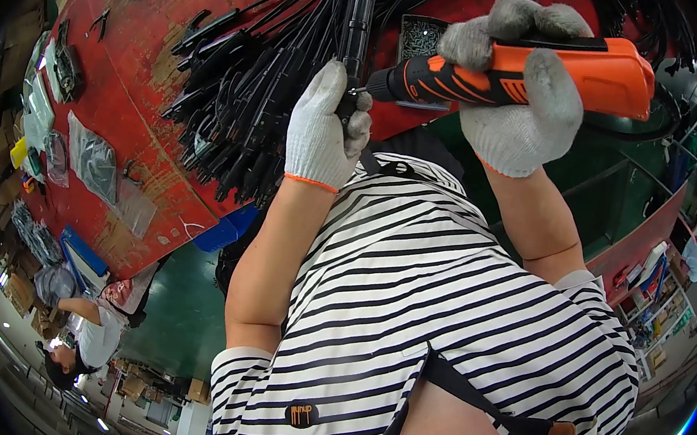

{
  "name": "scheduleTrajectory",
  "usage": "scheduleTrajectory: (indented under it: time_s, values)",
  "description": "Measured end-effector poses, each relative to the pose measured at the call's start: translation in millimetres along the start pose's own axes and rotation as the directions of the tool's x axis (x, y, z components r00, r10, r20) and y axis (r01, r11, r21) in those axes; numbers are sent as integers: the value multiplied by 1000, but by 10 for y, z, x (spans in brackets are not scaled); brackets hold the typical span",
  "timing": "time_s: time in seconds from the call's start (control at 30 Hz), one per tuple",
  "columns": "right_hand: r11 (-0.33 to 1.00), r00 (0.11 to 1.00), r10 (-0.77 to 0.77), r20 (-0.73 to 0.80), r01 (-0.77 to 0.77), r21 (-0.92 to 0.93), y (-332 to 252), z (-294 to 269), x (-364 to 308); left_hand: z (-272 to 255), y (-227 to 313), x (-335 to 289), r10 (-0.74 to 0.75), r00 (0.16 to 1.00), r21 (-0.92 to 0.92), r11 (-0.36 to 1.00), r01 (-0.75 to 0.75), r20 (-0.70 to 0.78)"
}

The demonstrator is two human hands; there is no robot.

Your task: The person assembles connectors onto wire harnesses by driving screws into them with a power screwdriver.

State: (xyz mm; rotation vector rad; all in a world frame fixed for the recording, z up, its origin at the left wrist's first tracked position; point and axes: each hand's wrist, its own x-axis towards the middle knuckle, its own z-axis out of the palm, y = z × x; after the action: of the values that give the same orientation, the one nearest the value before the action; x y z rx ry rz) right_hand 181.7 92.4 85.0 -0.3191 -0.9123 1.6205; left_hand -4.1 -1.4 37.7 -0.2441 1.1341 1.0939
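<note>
Left hand fingers clamped round black cylindrical part, held above red workbench; right hand closed on orange electric screwdriver, bit at part; likely rigid, light; grip mid-body.

Gloved right hand holds an orange power screwdriver, bit against the black part the left hand pinches over the red bench.

A gloved left hand grips an upright black cylindrical part above a red metal workbench. To its right, a gloved right hand holds an orange-and-black electric screwdriver — tip against the part. Behind lies a heap of black cable pieces; clear plastic bags lie left.
</note>
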Motion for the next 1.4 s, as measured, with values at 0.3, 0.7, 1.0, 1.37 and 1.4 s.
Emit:
scheduleTrajectory:
  time_s: [0.3, 0.7, 1.0, 1.37, 1.4]
  values:
    - [994, 994, -42, 100, 51, -93, 82, 50, 22, -9, -17, -8, 65, 998, -1, 998, -65, -7]
    - [999, 991, -3, 135, 9, -40, 83, 161, 153, -75, 330, -141, 49, 998, 260, 965, -35, -45]
    - [995, 999, -39, -30, 36, -90, 198, 95, 428, -1723, 1679, 392, 523, 799, 941, -300, -154, 298]
    - [977, 898, 103, -428, -172, -125, 431, -76, 273, -1636, 2644, 1918, 552, 552, 753, -613, -239, 625]
    - [977, 897, 101, -431, -170, -125, 461, -70, 262, -1559, 2795, 2167, 565, 525, 740, -638, -212, 637]
